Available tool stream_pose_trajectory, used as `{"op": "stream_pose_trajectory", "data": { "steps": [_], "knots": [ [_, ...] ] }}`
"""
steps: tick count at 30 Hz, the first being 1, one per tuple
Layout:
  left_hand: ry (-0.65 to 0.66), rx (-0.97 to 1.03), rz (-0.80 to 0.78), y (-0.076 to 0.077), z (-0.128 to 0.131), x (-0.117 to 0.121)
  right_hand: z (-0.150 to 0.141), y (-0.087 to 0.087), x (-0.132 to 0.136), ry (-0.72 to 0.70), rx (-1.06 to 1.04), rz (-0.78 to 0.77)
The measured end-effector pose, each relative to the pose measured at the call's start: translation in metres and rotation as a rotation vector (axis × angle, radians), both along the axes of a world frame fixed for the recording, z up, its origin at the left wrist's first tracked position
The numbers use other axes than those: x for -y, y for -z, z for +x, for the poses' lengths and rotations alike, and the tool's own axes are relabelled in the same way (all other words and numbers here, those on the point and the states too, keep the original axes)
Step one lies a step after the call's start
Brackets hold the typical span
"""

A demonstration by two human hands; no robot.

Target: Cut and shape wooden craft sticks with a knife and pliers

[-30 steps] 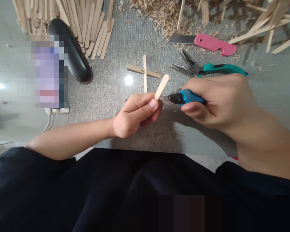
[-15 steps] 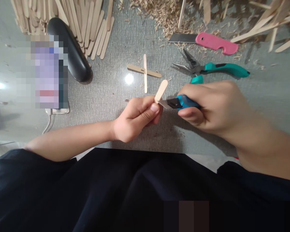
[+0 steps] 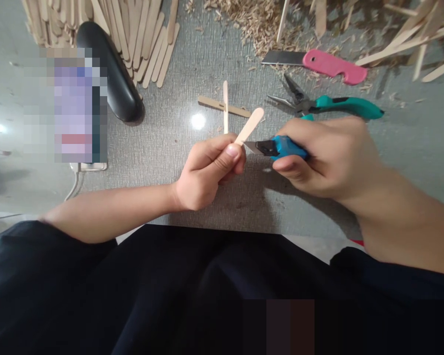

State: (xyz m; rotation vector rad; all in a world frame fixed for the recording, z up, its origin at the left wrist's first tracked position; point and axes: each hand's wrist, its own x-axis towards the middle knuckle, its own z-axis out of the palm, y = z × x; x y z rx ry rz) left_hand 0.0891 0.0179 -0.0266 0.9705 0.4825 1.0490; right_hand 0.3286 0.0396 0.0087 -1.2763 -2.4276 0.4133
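Between the thumb and fingers of my left hand [image 3: 210, 170] is a wooden craft stick [image 3: 250, 125], its rounded end pointing up and right and its lower end hidden in the grip. My right hand [image 3: 327, 158] is closed around a blue utility knife [image 3: 286, 148]. The blade [image 3: 257, 147] points left, its tip at the edge of the stick just above my left thumb. Just beyond my left hand, two craft sticks lie crossed on the table, a thin upright one [image 3: 226, 106] over a slanted one [image 3: 209, 102].
Pliers with teal handles [image 3: 348, 104] and a pink folding knife [image 3: 333, 65] lie beyond my right hand. Wood shavings [image 3: 259, 29] and cut strips [image 3: 399, 44] spread behind them. At the back left are piled craft sticks [image 3: 133, 34], a black case [image 3: 111, 74] and a blurred-out purple item [image 3: 74, 113].
My left hand and the stick have moved slightly up, and the stick leans further right. The left hand now covers the lower end of the thin crossed stick. The knife tip remains by the held stick.
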Motion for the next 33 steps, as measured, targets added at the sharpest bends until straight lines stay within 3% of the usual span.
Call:
{"op": "stream_pose_trajectory", "data": {
  "steps": [3,7,10,12,15,19,33],
  "knots": [
    [-0.026,-0.039,-0.017,-0.002,0.001,0.002,-0.001,0.002,0.0,-0.024,0.002,-0.012],
    [-0.098,-0.004,-0.072,0.001,0.003,-0.001,0.001,-0.002,0.001,-0.082,-0.102,0.081],
    [-0.173,-0.013,-0.141,0.001,0.004,-0.007,0.003,-0.008,0.001,-0.181,-0.155,0.009],
    [-0.139,-0.016,-0.154,0.001,0.005,-0.008,0.003,-0.008,0.001,-0.129,-0.112,0.034],
    [0.0,0.029,-0.153,0.0,0.005,-0.004,0.001,0.001,0.001,-0.027,-0.041,0.227],
    [0.155,0.101,-0.153,0.0,0.003,0.001,-0.001,0.016,0.001,-0.033,-0.054,0.359],
    [0.17,0.048,-0.227,-0.008,0.003,-0.001,-0.001,0.024,-0.002,0.046,0.023,0.458]
  ]
}}
